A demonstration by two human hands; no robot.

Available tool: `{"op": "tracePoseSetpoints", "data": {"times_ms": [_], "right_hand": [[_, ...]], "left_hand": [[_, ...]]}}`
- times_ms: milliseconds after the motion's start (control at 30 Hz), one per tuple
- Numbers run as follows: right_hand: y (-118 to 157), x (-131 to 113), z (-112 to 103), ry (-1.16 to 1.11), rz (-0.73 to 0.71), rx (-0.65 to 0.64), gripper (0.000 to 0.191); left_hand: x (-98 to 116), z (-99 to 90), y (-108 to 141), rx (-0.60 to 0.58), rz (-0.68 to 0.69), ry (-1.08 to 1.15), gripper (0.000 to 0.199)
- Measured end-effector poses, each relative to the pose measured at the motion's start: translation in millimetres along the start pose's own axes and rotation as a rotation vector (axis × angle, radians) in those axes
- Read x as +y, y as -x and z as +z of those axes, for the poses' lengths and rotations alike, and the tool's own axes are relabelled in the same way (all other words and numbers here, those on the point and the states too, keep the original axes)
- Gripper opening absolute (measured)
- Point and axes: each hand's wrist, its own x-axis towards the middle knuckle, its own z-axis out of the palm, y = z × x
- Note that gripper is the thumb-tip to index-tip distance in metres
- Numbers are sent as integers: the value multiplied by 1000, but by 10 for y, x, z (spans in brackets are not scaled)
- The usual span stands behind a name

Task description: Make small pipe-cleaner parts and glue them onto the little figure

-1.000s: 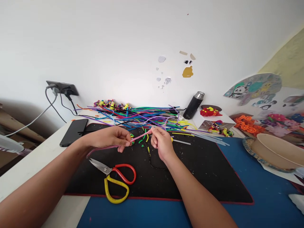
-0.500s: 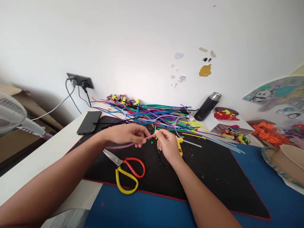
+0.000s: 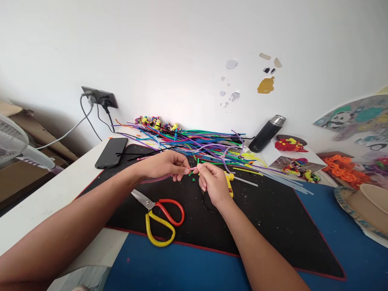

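Over the black mat (image 3: 260,234), my left hand (image 3: 171,165) pinches a pink pipe cleaner (image 3: 157,179), whose length trails to the left behind the wrist. My right hand (image 3: 212,180) grips the same pipe cleaner near its other end, with thumb and finger pressed together. The fingertips of both hands nearly meet. A short green piece of pipe cleaner (image 3: 198,161) sticks up beside the right fingertips; whether it is joined to the pink one is unclear. Scissors (image 3: 163,220) with one red and one yellow handle lie partly open below my left hand.
Behind the hands spreads a heap of coloured pipe cleaners (image 3: 200,143). A yellow glue gun (image 3: 229,184) is partly hidden by my right hand. A phone (image 3: 111,152) lies at left, a black flask (image 3: 266,133) at back right, and a round tray (image 3: 348,206) at far right.
My left fingertips have come closer to the right ones along the pink pipe cleaner. Both hands keep their pinch. The view has shifted slightly.
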Motion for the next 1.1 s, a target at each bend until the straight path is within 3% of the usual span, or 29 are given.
{"op": "tracePoseSetpoints", "data": {"times_ms": [267, 567, 800, 1100], "right_hand": [[-125, -121, -194, -206, -2, 234, 35], [-29, -63, -62, -53, 34, -6, 38], [-40, -40, -52, 19, 28, 15, 35], [-29, -24, -25, -119, 89, 2, 33]], "left_hand": [[95, -8, 8, 78, -49, 13, 34], [117, 96, -5, 93, -83, -94, 36], [108, 128, -2, 103, -85, -87, 38], [-38, 33, -40, 132, -46, -53, 33]]}}
